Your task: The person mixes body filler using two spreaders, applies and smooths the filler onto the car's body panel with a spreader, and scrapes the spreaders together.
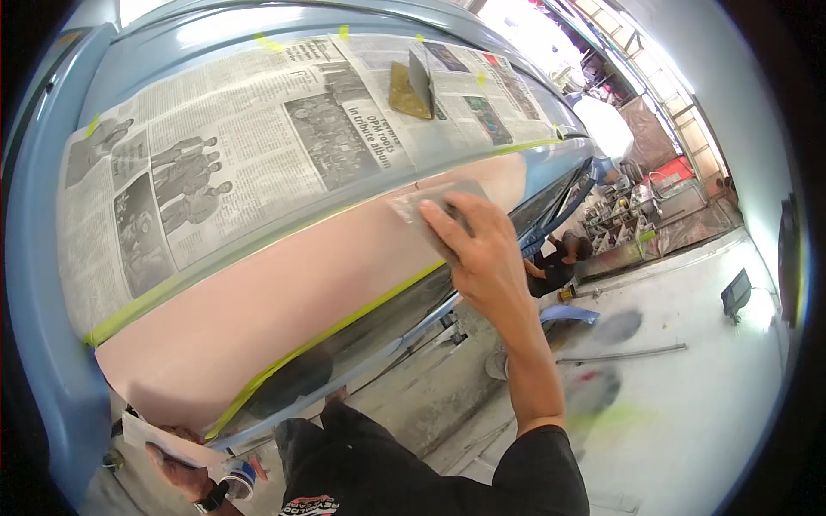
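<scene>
My right hand (471, 236) is closed round a grey flat spreader (434, 225), which lies against the pinkish filler-coated panel (292, 275) near its far right end. Down at the lower left, my left hand (179, 464) holds a pale flat board (163, 437) beside the panel's near corner. Newspaper (249, 138) covers the blue car surface above the panel, with yellow-green tape (344, 322) along the panel's lower edge. On the newspaper sits a yellowish plate (409, 93) with a dark blade (421, 79) standing on it.
Another person (557, 265) in dark clothing is low beyond the car. A work lamp (736, 294) stands on the pale floor at right. Cluttered shelves (624, 215) are at the back right, and a blue-and-white container (238, 482) is near my left wrist.
</scene>
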A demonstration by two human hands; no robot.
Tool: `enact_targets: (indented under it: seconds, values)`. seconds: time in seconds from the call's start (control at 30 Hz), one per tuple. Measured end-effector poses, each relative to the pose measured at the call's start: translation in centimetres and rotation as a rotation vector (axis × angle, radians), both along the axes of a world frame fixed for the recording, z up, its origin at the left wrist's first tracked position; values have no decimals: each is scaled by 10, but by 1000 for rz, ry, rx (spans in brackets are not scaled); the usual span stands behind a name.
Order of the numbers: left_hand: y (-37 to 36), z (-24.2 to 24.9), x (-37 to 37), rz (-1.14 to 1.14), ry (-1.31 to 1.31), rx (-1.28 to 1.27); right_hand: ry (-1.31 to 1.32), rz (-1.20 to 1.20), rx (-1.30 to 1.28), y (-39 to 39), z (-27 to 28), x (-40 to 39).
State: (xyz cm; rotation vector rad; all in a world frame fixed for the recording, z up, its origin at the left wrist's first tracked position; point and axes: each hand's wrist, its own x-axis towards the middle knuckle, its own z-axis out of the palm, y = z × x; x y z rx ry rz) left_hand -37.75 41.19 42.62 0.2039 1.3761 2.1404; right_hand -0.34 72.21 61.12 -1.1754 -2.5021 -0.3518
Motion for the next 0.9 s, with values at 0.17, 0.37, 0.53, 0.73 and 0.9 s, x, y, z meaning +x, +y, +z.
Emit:
enact_targets:
  seconds: [0.17, 0.37, 0.53, 0.73, 0.9]
  values:
    - [-8, 0, -13, -324, 92, 153, -8, -181, 16, -8, 17, 10]
    - [-6, -1, -12, -331, 126, 154, -14, -224, -35, 2, 24, -4]
    - [-6, -6, -6, -123, -57, 51, -66, -247, -108, -1, 33, -15]
    - [-14, -10, -21, -362, -7, 98, 198, -163, -253, -18, 54, -9]
    - [-8, -7, -10, -86, -106, 60, 367, -49, -298, -36, 67, 0]
